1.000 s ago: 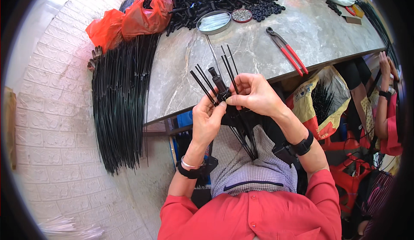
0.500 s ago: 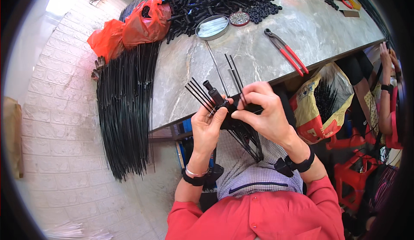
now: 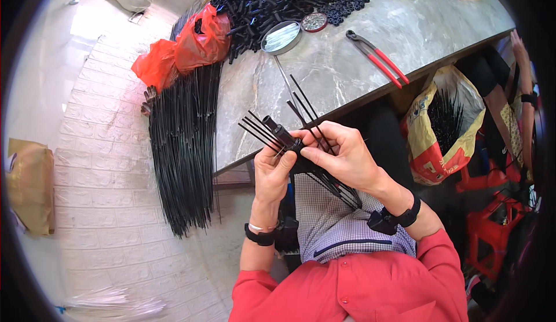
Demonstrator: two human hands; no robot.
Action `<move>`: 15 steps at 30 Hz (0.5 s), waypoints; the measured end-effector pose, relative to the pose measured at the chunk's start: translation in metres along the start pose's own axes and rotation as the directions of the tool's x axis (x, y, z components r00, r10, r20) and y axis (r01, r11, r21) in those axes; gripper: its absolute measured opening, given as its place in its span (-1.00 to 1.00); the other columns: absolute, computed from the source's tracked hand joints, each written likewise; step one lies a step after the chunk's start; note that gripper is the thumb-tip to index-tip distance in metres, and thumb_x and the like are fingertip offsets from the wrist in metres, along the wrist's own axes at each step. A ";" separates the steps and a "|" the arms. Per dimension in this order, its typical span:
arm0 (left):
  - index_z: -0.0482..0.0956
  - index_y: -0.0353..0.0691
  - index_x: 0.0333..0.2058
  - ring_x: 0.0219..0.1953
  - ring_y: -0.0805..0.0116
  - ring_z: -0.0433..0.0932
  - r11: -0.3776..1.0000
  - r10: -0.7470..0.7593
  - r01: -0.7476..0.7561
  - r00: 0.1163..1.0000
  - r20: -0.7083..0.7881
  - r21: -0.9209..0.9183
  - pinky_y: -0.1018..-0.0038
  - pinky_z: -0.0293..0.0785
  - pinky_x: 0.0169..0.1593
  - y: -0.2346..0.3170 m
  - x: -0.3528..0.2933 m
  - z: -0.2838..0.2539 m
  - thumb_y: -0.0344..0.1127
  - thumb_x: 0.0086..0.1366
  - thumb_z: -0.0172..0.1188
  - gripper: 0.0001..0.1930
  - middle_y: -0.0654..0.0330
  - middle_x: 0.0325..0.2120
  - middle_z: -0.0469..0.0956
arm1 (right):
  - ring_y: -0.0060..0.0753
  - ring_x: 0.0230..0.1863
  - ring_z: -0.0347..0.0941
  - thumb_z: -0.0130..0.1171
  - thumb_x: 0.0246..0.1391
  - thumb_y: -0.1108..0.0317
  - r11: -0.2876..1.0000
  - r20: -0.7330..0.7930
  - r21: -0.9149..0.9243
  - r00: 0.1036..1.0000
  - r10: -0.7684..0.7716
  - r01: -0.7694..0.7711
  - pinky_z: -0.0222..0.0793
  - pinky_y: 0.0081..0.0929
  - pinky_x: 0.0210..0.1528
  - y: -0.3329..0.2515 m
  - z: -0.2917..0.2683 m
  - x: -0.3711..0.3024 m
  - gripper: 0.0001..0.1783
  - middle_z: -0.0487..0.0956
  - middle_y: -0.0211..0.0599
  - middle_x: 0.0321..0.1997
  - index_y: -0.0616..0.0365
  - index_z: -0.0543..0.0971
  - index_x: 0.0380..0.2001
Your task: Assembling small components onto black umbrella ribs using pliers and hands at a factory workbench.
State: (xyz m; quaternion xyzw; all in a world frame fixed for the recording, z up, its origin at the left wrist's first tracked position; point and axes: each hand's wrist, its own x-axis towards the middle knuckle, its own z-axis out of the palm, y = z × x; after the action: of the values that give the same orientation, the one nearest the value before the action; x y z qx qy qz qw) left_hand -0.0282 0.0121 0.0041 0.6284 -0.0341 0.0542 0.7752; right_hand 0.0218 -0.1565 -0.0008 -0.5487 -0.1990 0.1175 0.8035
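Observation:
Over my lap I hold a black tubular hub (image 3: 282,135) with thin black ribs around it, like part of an umbrella frame. My left hand (image 3: 271,174) is closed round the hub's lower part, and several rib ends stick up past its fingers. My right hand (image 3: 343,153) pinches at the hub's right side, its thumb and fingertips against the base of a few ribs (image 3: 308,109) that slant up and away. More ribs (image 3: 336,187) hang below both hands toward my lap. The exact joint between hub and rib is hidden by my fingers.
On the grey marbled table (image 3: 255,90) are red-handled pliers (image 3: 377,60), a dish of white strips (image 3: 281,37), a small dish of metal bits (image 3: 314,22) and a black parts heap (image 3: 278,0). Black rods (image 3: 182,154) overhang its left edge. A sack (image 3: 443,125) stands right.
My right hand has drawn in against the hub, and its ribs lean further left. Both hands stay on the piece. The whole view has shifted a little.

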 end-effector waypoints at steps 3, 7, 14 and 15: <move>0.46 -0.37 0.00 -0.02 0.32 0.51 1.000 0.004 -0.004 1.000 0.027 0.007 0.41 0.40 0.09 0.001 0.000 0.007 -0.32 0.23 0.26 -0.60 0.08 -0.07 0.54 | -0.79 -0.48 0.32 0.28 -0.02 0.49 1.000 -0.019 -0.018 1.000 -0.006 0.005 0.29 -0.69 -0.45 -0.007 -0.005 -0.004 -0.78 0.51 -0.45 -0.49 0.33 0.60 -0.26; 0.45 -0.37 0.00 -0.02 0.33 0.50 1.000 -0.003 0.001 0.998 0.058 0.022 0.41 0.38 0.09 0.003 0.000 0.013 -0.30 0.21 0.28 -0.58 0.11 -0.07 0.52 | -0.77 -0.50 0.33 0.29 -0.05 0.48 0.995 0.002 -0.099 1.000 -0.009 0.009 0.30 -0.66 -0.46 -0.021 -0.016 -0.007 -0.83 0.50 -0.40 -0.54 0.34 0.59 -0.37; 0.49 -0.38 -0.04 -0.08 0.45 0.46 0.993 0.038 -0.045 0.997 0.072 0.109 0.52 0.37 0.03 0.002 0.002 0.027 -0.31 0.22 0.28 -0.62 0.21 -0.11 0.50 | -0.72 -0.55 0.30 0.23 -0.05 0.47 0.990 0.022 -0.128 0.998 -0.057 0.060 0.26 -0.62 -0.52 -0.019 -0.027 -0.010 -0.86 0.44 -0.29 -0.60 0.36 0.54 -0.45; 0.49 -0.38 -0.04 -0.08 0.45 0.46 0.993 0.037 -0.045 0.996 0.076 0.110 0.52 0.37 0.03 0.003 0.002 0.030 -0.31 0.22 0.28 -0.62 0.21 -0.11 0.50 | -0.72 -0.55 0.30 0.23 -0.05 0.47 0.990 0.019 -0.127 0.998 -0.060 0.062 0.26 -0.62 -0.52 -0.020 -0.029 -0.011 -0.86 0.44 -0.29 -0.60 0.36 0.54 -0.45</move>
State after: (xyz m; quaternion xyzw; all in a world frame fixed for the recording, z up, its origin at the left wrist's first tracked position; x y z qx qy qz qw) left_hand -0.0265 -0.0162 0.0134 0.6716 -0.0726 0.0488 0.7358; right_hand 0.0249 -0.1927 0.0065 -0.5916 -0.2285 0.0841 0.7686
